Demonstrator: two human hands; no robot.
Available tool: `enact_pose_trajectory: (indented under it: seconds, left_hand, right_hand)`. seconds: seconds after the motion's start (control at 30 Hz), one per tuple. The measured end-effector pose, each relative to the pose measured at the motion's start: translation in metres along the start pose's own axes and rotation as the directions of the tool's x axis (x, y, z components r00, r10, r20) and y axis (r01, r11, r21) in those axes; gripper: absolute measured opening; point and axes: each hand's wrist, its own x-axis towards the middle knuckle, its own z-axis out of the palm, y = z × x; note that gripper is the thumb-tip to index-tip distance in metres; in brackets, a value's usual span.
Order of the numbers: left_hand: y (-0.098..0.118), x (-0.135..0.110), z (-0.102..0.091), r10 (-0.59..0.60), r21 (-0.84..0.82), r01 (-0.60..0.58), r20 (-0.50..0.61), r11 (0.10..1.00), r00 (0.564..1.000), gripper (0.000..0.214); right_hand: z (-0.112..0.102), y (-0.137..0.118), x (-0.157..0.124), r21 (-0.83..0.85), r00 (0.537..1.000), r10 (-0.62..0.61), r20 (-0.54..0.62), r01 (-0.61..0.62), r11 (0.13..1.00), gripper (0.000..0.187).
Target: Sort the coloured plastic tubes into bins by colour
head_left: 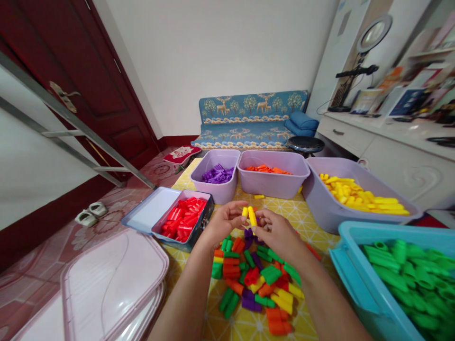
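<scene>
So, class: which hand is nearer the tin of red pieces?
Left. The left hand is just right of the tin; the right hand is further right, beyond the left.

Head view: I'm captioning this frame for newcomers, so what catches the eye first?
Both hands, left hand and right hand, pinch yellow pieces at centre, above a mixed pile of coloured pieces on the yellow tablecloth. Bins sorted by colour ring them: red pieces left, green pieces right.

Both hands [250,225] on yellow pieces [249,215]
</scene>
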Motion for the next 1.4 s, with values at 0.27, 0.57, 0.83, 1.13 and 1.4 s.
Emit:
enact_pose_trajectory:
  seconds: [0.27, 0.57, 0.83, 1.13, 1.4]
  left_hand:
    - [-0.002, 0.001, 0.000, -0.013, 0.086, 0.017, -0.050, 0.996, 0.999, 0.055]
    - [-0.005, 0.002, 0.001, -0.016, 0.065, 0.018, -0.025, 0.998, 1.000, 0.051]
    - [0.001, -0.001, 0.002, 0.017, 0.227, -0.020, 0.016, 0.974, 1.000, 0.043]
    - [-0.010, -0.001, -0.013, 0.050, 0.715, -0.024, -0.015, 0.699, 0.999, 0.042]
    - [-0.019, -0.005, 0.002, -0.004, 0.850, -0.192, 0.223, 0.491, 0.975, 0.086]
  right_hand:
    - [-0.029, -0.023, -0.004, 0.418, 0.771, 0.028, -0.636, 0.314, 0.852, 0.029]
    - [-0.021, -0.014, 0.000, 0.427, 0.889, 0.150, -0.432, 0.056, 0.902, 0.032]
    - [-0.002, -0.002, 0.004, 0.014, 0.983, -0.022, -0.181, 0.025, 1.000, 0.044]
    - [-0.024, 0.004, -0.001, -0.517, 0.991, 0.032, -0.128, -0.094, 0.851, 0.025]
    - [-0.020, 0.029, -0.003, -0.711, 0.985, 0.172, 0.026, -0.102, 0.696, 0.067]
